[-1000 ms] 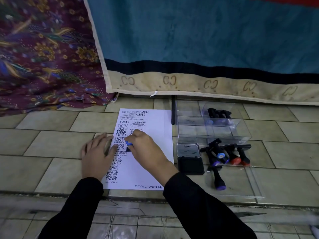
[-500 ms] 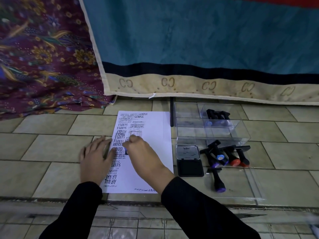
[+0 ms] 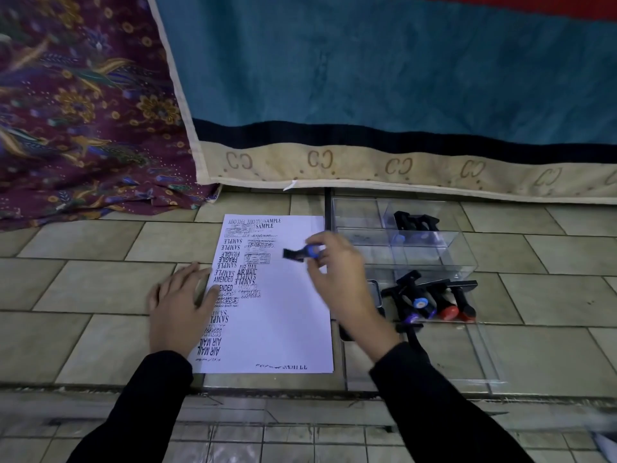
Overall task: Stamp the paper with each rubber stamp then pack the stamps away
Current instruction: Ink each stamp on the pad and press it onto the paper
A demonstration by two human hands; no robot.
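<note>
A white paper [image 3: 287, 322] covered with black stamp prints lies on the tiled floor. My left hand [image 3: 182, 304] rests flat on its left edge. My right hand [image 3: 337, 275] hovers above the paper's upper right and pinches a black rubber stamp with a blue handle [image 3: 300, 252], held sideways with its base pointing left. Several more stamps [image 3: 430, 300] with blue, purple and red ends lie in a heap to the right. A clear plastic box [image 3: 430, 252] behind them holds one or two black stamps [image 3: 412, 222]. The ink pad [image 3: 375, 292] is mostly hidden by my right wrist.
A flat clear lid [image 3: 467, 355] lies under and in front of the loose stamps. A teal blanket with a beige border [image 3: 367, 95] hangs down behind, and a patterned maroon cloth [image 3: 83, 111] lies at the back left. A step edge [image 3: 300, 392] runs just below the paper.
My right hand has lifted the blue-handled stamp off the paper's left-middle and carried it up and to the right. My left hand stays on the paper's edge.
</note>
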